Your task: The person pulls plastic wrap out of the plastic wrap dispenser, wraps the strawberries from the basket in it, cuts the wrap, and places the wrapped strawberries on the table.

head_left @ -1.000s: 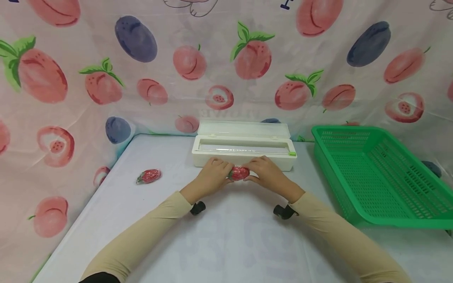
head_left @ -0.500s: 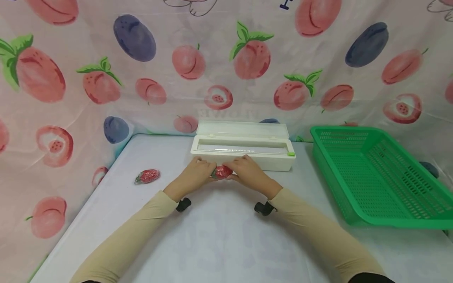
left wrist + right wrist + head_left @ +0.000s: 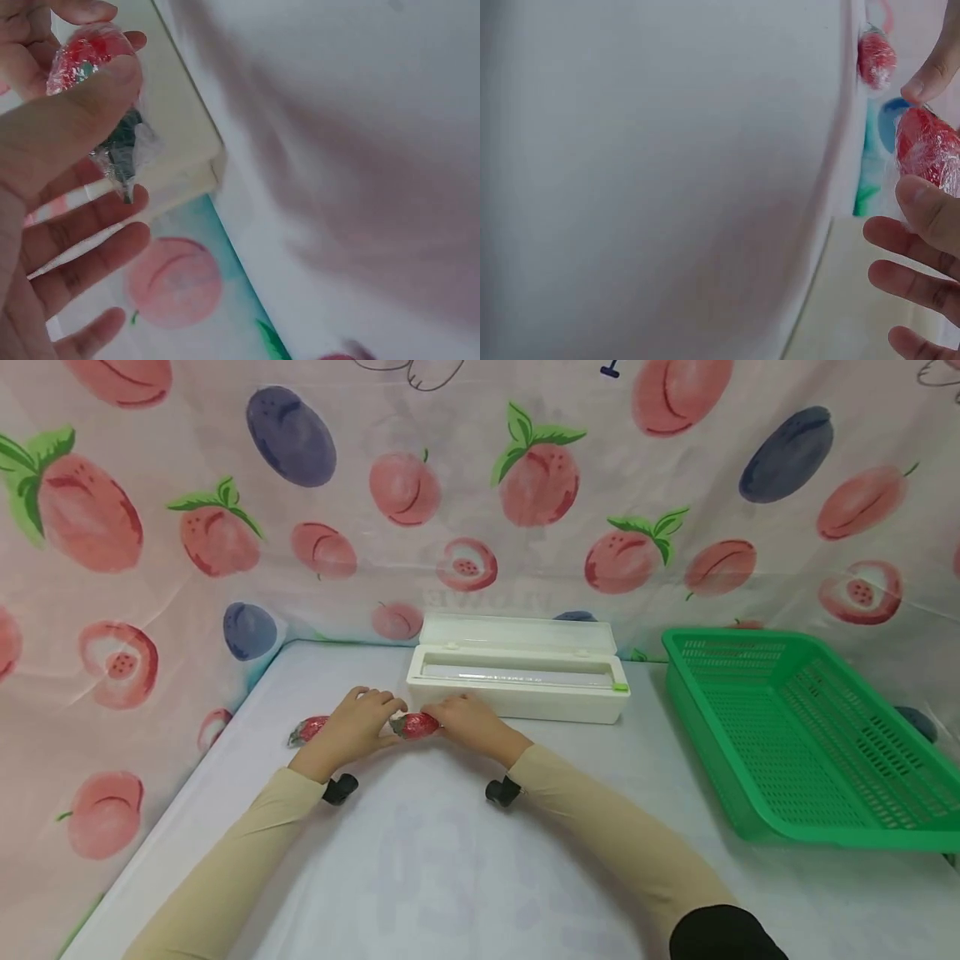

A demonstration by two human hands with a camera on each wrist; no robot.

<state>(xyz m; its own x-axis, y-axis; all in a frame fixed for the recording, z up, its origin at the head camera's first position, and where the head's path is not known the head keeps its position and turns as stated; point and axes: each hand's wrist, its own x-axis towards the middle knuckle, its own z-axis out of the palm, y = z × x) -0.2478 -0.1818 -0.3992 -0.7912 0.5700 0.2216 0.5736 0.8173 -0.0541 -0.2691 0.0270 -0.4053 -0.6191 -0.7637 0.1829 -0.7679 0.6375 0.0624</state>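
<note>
Both hands hold one red strawberry [image 3: 417, 726] wrapped in clear cling film, raised over the table in front of a white box. My left hand [image 3: 354, 727] pinches it at the green leafy end; in the left wrist view the thumb lies across the film-covered fruit [image 3: 90, 56] and the other fingers are spread. At the red end, my right hand [image 3: 480, 728] pinches it between thumb and fingers. A second wrapped strawberry [image 3: 306, 730] lies on the table to the left, partly hidden behind the left hand; it shows whole in the right wrist view.
The white cling film box [image 3: 517, 700] stands behind the hands, lid raised, a film roll inside and a green slider at its right end. A green plastic basket [image 3: 697, 739] sits at the right. A fruit-print cloth [image 3: 465, 485] hangs behind the white table [image 3: 450, 877].
Both hands have moved left together with the wrapped strawberry, from the box's front middle to its left end. The left hand now partly covers the second strawberry.
</note>
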